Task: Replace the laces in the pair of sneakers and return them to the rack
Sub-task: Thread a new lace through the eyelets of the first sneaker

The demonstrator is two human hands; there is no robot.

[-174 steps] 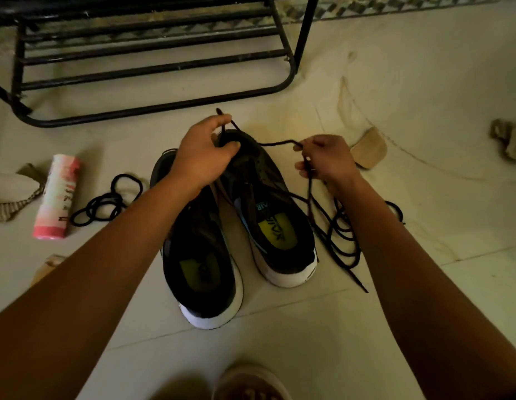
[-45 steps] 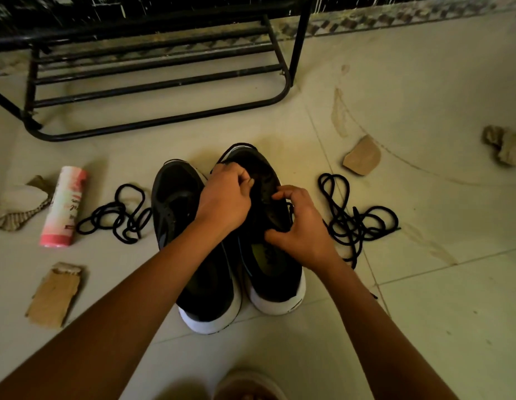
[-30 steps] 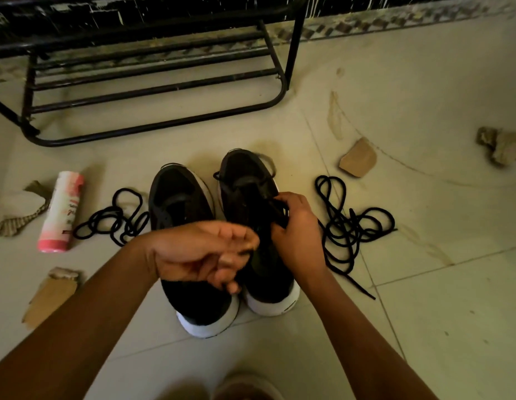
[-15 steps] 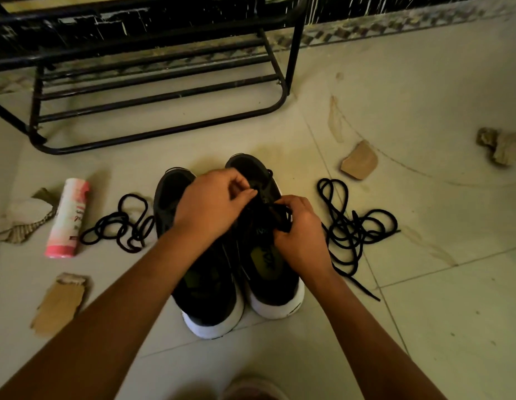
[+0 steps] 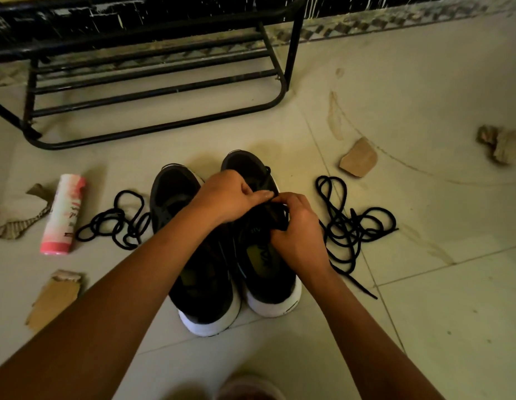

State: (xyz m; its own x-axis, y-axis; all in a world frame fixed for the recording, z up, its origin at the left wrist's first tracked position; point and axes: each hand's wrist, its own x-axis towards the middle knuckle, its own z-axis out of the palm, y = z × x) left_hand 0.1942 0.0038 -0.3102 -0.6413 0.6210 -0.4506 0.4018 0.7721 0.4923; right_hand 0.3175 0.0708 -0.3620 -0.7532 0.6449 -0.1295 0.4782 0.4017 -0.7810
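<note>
Two black sneakers with white soles stand side by side on the floor, heels towards me: the left sneaker (image 5: 176, 197) and the right sneaker (image 5: 268, 281). Both my hands are on the right sneaker's tongue area. My left hand (image 5: 225, 197) pinches at the upper from the left. My right hand (image 5: 297, 229) grips the tongue and the lace end from the right. A loose black lace (image 5: 349, 223) lies coiled to the right of the sneakers, trailing under my right wrist. Another black lace (image 5: 118, 223) lies coiled to the left. What the fingertips pinch is hidden.
A black metal shoe rack (image 5: 153, 90) stands at the back left. A pink spray can (image 5: 63, 215) lies at the left beside torn cardboard (image 5: 53, 298). More cardboard scraps (image 5: 359, 158) and crumpled paper (image 5: 501, 144) lie at the right. My foot (image 5: 248, 388) shows at the bottom.
Over the last second my left hand came back onto the right sneaker and now meets my right hand at the tongue. The laces on the floor have not moved.
</note>
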